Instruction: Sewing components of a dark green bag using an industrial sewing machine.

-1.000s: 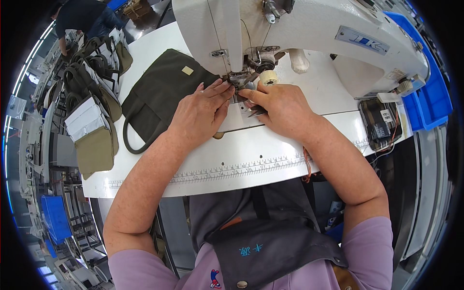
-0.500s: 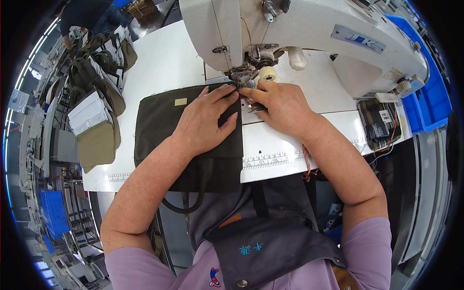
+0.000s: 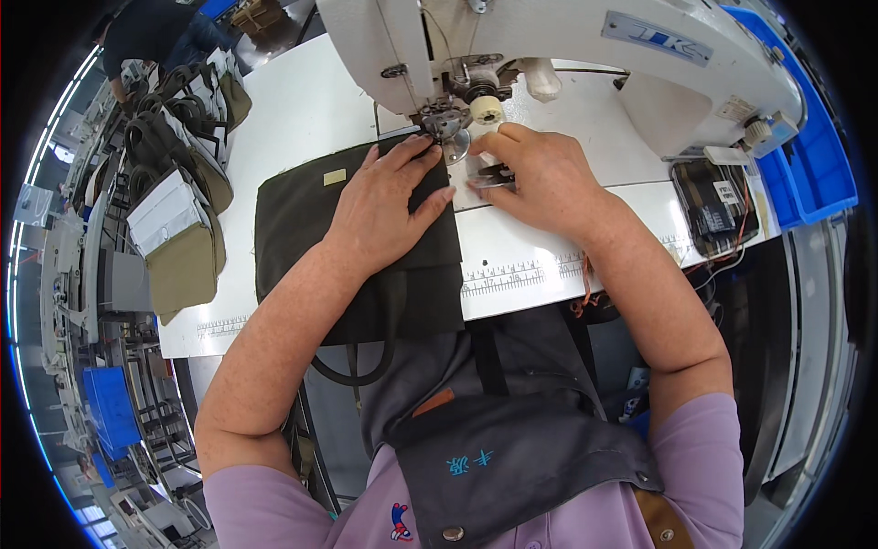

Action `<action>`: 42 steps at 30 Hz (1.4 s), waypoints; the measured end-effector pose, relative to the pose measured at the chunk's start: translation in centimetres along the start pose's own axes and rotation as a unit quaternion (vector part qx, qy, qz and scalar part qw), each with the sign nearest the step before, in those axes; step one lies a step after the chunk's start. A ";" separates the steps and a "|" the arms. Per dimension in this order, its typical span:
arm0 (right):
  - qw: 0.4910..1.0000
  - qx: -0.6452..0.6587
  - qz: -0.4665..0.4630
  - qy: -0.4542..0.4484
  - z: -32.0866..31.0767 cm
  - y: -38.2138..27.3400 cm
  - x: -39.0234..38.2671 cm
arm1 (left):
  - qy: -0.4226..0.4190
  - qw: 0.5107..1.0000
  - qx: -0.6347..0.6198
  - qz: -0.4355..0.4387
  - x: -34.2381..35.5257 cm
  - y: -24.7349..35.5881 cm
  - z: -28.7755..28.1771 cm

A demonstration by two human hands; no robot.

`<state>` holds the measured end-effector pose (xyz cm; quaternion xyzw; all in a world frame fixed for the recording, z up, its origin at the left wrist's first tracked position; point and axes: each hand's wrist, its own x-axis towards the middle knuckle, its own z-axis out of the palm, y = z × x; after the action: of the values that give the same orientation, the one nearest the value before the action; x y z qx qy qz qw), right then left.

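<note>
My left hand (image 3: 380,206) lies flat on a dark olive fabric bag (image 3: 297,229), fingers stretched toward the sewing machine's presser foot (image 3: 445,123). The bag's far right corner reaches that foot. A small tan label (image 3: 335,177) sits near the bag's far edge, and a strap handle (image 3: 389,343) hangs over the table's front edge. Just right of the bag, my right hand (image 3: 553,183) is closed around small metal thread snips (image 3: 494,177), partly covered by the fingers. Its index finger is bent near the needle area, apart from the fabric.
The white sewing machine (image 3: 558,27) arches over the table (image 3: 567,238). Folded olive bag pieces (image 3: 187,261) with straps are piled at the left. A dark pouch (image 3: 709,210) lies at the right, by a blue bin (image 3: 814,178). Another person (image 3: 151,37) stands far left.
My right hand has drawn back to the right from the fabric edge by the presser foot, showing more of the snips. My left hand stays on the bag. The whole view has shifted slightly.
</note>
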<state>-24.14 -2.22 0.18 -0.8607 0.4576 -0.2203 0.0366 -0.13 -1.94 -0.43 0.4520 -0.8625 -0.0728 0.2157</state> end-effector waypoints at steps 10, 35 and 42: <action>0.993 0.091 -0.046 0.061 -0.4 0.8 -2.3 | -0.085 0.992 0.029 0.087 -4.5 4.9 -3.5; 0.986 0.063 -0.133 0.083 1.4 -0.5 -2.0 | -0.009 0.996 -0.022 0.087 -4.4 4.7 -2.2; 0.984 0.058 -0.147 0.079 0.6 -0.6 -2.0 | -0.050 0.995 0.001 0.084 -3.6 4.4 -3.1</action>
<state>-24.42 -0.32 -0.94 -0.8949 0.3140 -0.3166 0.0170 -0.30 3.72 2.65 0.3743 -0.9071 -0.0759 0.1768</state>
